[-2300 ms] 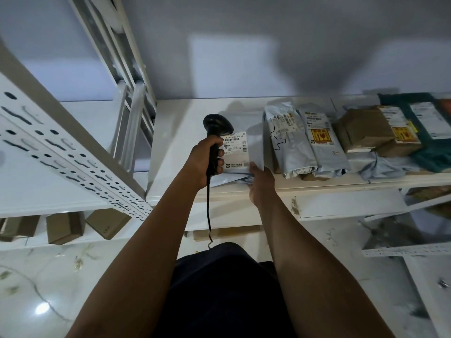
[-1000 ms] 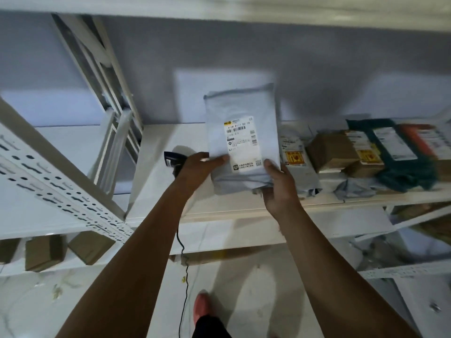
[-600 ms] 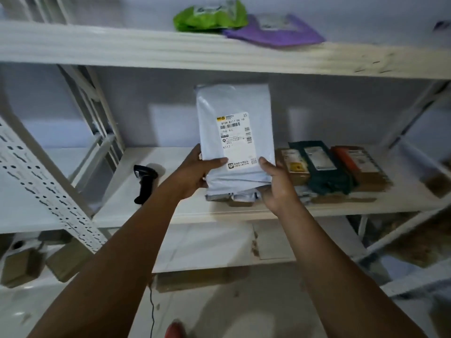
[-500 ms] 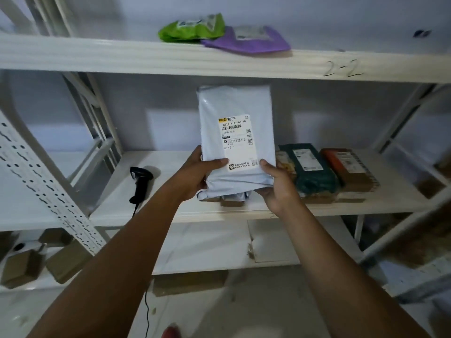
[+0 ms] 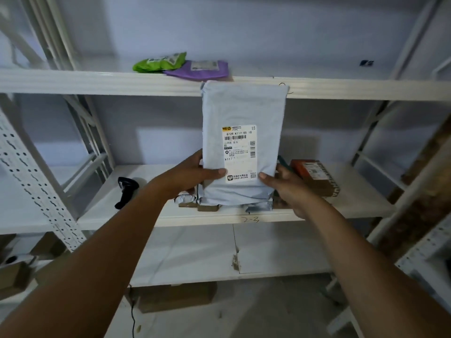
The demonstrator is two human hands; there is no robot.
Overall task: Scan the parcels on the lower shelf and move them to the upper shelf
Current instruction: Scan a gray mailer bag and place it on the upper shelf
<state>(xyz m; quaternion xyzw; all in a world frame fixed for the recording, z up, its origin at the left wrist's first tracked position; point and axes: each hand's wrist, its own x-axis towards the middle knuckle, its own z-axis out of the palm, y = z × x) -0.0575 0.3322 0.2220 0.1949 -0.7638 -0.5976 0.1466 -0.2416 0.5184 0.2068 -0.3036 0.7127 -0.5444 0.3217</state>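
Level with upper shelf (image 5: pixel 97 81) lip, we pinch grey parcel (image 5: pixel 244 111) low with left hand (image 5: pixel 188 174) and right hand (image 5: pixel 285 186); upright so it clears.

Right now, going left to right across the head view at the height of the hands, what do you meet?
Black scanner → left hand → grey parcel → right hand → brown box

The upper shelf (image 5: pixel 366 90) lay bare to the right of the purple bag (image 5: pixel 200 70) and green bag (image 5: pixel 158 62), while on the lower shelf (image 5: pixel 361 193) open board separated the scanner (image 5: pixel 125 191) from the heaped parcels (image 5: pixel 314 176).
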